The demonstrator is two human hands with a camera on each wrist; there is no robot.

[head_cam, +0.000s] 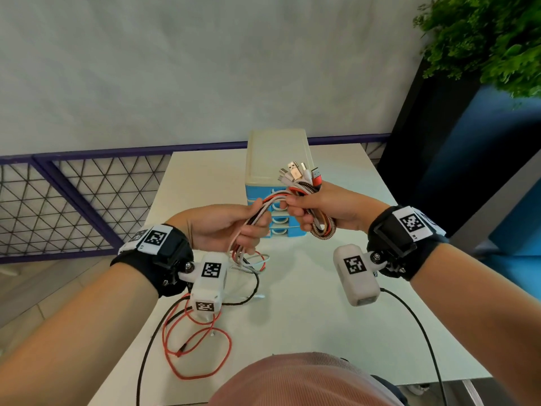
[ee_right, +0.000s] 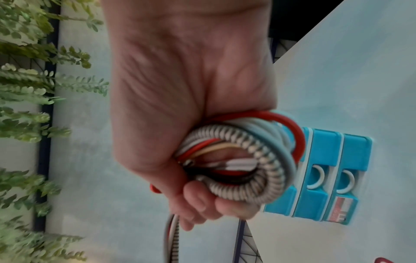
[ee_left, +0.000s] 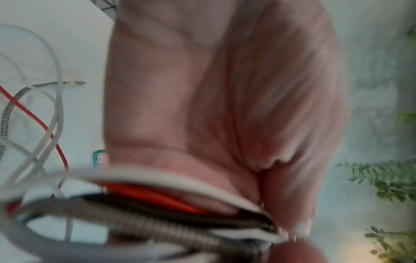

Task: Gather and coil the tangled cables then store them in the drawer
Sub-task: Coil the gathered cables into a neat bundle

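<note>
A bundle of red, white, black and braided cables [head_cam: 304, 191] is held above the white table [head_cam: 336, 317]. My right hand [head_cam: 319, 209] grips the looped part, its USB plugs [head_cam: 295, 171] sticking up; the coil [ee_right: 247, 165] shows in its fist. My left hand [head_cam: 234, 227] pinches the same strands [ee_left: 175, 199] a little to the left, with the tails [head_cam: 199, 338] hanging down onto the table. Behind the hands stands a small blue drawer unit [head_cam: 278, 159] with a cream top, and the drawers [ee_right: 333, 178] I can see are closed.
A black cable [head_cam: 421, 329] runs from the right wrist camera off the table's near edge. A purple mesh railing [head_cam: 73, 200] stands to the left. Green plants [head_cam: 483, 39] fill the upper right, above a dark blue panel.
</note>
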